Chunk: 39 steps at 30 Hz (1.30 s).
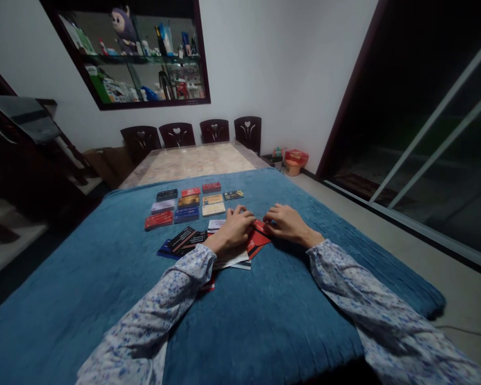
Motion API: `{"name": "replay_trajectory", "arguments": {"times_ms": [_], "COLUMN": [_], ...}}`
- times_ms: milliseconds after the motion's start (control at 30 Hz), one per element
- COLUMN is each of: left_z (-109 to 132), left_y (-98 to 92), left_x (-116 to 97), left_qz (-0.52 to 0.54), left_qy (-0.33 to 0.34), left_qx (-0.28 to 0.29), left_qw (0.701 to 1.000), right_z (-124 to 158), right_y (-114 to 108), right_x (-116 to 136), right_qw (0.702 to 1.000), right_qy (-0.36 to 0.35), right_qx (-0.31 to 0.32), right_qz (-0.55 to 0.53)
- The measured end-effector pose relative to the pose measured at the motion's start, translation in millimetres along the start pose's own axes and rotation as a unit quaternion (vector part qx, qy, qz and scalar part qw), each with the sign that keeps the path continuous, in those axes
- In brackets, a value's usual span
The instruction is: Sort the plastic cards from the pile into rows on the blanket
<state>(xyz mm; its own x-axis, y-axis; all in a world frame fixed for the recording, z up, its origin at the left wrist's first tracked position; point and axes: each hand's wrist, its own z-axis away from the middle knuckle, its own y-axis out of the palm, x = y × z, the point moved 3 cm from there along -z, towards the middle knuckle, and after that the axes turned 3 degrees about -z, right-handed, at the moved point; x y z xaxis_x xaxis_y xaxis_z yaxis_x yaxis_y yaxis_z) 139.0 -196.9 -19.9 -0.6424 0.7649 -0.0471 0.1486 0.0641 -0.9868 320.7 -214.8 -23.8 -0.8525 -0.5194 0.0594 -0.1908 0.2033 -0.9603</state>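
Both my hands rest on a loose heap of cards [192, 239] lying on a blue cloth [264, 310]. My left hand [233, 229] lies on top of the heap with its fingers curled down. My right hand [285, 222] has its fingers curled onto a red card [260, 235] at the heap's right edge. Whether either hand grips a card is hidden by the fingers. Beyond the heap, several cards [188, 205] are laid out in neat rows, in red, dark, blue and tan.
The blue cloth covers the near part of a long table [192, 160] with several dark chairs [214, 130] at its far end. A glass wall cabinet [136, 53] holds bottles and a plush toy. Red containers [295, 159] stand on the floor at right, near a sliding door [436, 139].
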Motion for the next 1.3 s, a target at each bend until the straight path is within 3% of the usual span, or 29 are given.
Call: {"name": "replay_trajectory", "arguments": {"times_ms": [667,967,1300], "left_z": [-7.9,-11.2,-12.9], "left_y": [3.9,4.7,14.0], "left_x": [-6.7,-4.9,1.8], "left_qz": [0.012,0.006,0.02], "left_qy": [0.042,0.044,0.044], "left_qx": [0.1,0.099,0.08], "left_qw": [0.994,0.994,0.996], "right_z": [15.4,16.9,18.3], "right_y": [-7.4,1.0,3.5], "right_x": [7.4,-4.8,-9.4], "right_qw": [0.995,0.993,0.991], "right_qy": [-0.035,-0.018,-0.05], "right_qx": [0.073,0.066,0.034], "right_qz": [-0.059,-0.098,-0.121]}}
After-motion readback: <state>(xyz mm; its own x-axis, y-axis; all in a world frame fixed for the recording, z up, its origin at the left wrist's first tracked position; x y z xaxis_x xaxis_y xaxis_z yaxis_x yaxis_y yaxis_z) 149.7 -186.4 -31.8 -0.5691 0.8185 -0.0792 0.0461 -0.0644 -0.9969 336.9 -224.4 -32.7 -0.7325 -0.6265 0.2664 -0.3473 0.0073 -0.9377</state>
